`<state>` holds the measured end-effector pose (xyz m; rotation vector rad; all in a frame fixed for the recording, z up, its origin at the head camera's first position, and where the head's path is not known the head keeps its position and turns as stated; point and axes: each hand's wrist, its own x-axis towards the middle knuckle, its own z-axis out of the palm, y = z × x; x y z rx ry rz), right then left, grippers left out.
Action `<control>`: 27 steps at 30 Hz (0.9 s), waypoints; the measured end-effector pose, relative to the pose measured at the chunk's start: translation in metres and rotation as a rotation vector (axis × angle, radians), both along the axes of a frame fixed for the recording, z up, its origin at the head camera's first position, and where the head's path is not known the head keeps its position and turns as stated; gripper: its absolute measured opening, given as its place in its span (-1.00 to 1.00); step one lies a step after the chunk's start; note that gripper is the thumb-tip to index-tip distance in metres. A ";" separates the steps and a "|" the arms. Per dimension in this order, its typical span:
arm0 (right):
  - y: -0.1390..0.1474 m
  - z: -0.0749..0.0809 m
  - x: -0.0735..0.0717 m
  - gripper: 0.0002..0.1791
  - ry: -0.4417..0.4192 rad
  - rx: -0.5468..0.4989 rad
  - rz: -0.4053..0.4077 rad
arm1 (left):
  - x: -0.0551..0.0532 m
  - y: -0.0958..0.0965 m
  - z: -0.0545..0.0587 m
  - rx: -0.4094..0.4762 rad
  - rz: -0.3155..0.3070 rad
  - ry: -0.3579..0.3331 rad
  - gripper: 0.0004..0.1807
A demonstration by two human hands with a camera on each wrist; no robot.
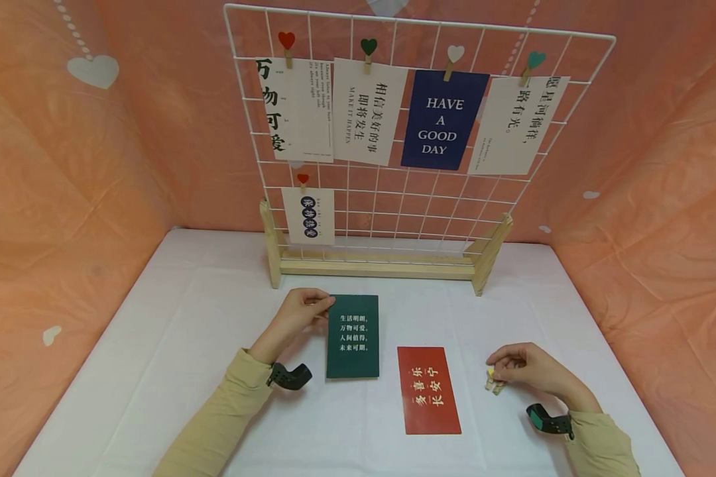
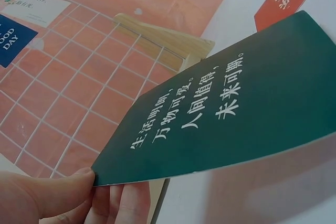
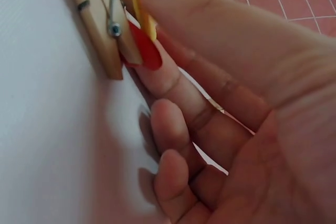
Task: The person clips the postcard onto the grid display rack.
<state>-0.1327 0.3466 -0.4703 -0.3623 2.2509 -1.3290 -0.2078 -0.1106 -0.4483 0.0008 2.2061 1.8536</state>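
Observation:
My left hand [image 1: 298, 315] pinches a dark green card [image 1: 353, 336] with white Chinese lettering by its upper left corner. In the left wrist view the card [image 2: 226, 108] tilts, its far end raised, thumb on top and fingers beneath. At the right, my right hand [image 1: 528, 368] is low over the table, thumb and forefinger pinching a small wooden clothespin with a yellow heart [image 3: 143, 17]. A second clothespin [image 3: 97, 30] with a red heart [image 3: 146, 51] lies against it, by the forefinger. Between the hands a red card [image 1: 429, 391] with pale lettering lies flat on the white table.
A white wire grid [image 1: 388, 218] stands in a wooden base [image 1: 376, 268] at the back. Clothespins hold several cards along its top, including a blue card [image 1: 444, 119]; a small white card [image 1: 308, 216] hangs lower left. Orange cloth [image 1: 662, 165] surrounds the table.

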 end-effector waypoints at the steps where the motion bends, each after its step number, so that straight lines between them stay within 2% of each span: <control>1: 0.000 0.000 0.000 -0.71 0.003 0.004 0.001 | 0.000 0.000 -0.001 0.002 -0.001 0.003 -0.80; 10: -0.001 0.001 -0.001 -0.72 0.020 0.029 0.002 | -0.002 -0.002 0.000 0.021 -0.003 -0.006 -0.79; 18: 0.000 0.005 -0.001 -0.76 -0.002 -0.013 -0.021 | -0.001 -0.003 0.000 0.024 -0.004 -0.009 -0.80; 27: -0.001 0.006 -0.005 -0.84 0.044 0.025 -0.053 | -0.001 -0.003 -0.001 0.016 -0.012 -0.017 -0.79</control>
